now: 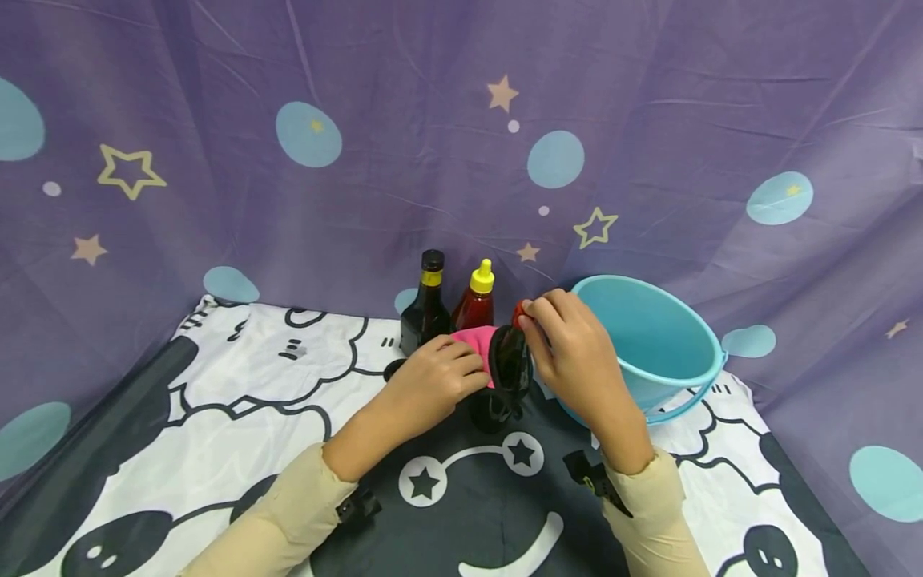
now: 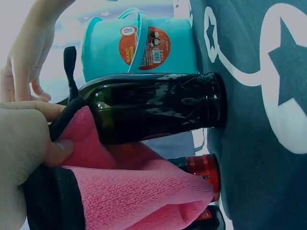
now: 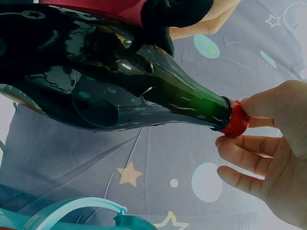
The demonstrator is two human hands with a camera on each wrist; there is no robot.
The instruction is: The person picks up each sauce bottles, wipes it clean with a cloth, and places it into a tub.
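Observation:
A dark green glass bottle point(image 3: 144, 91) with a red cap point(image 3: 236, 120) stands upright in the middle of the cloth-covered surface. My right hand point(image 1: 577, 353) pinches the cap between thumb and fingers. My left hand point(image 1: 438, 375) pinches the black-edged rim of a pink cloth point(image 2: 139, 191). The cloth hangs beside the bottle, and a black loop point(image 2: 70, 72) sticks up from its trim. In the right wrist view, the black trim lies against the bottle's shoulder. Part of the bottle's body is behind the cloth in the left wrist view.
Behind my left hand stand a dark bottle with a black cap point(image 1: 433, 260) and a red sauce bottle with a yellow nozzle point(image 1: 481, 279). To the right is a light blue bucket point(image 1: 652, 292) with its handle down. A purple curtain point(image 1: 404, 192) hangs behind everything.

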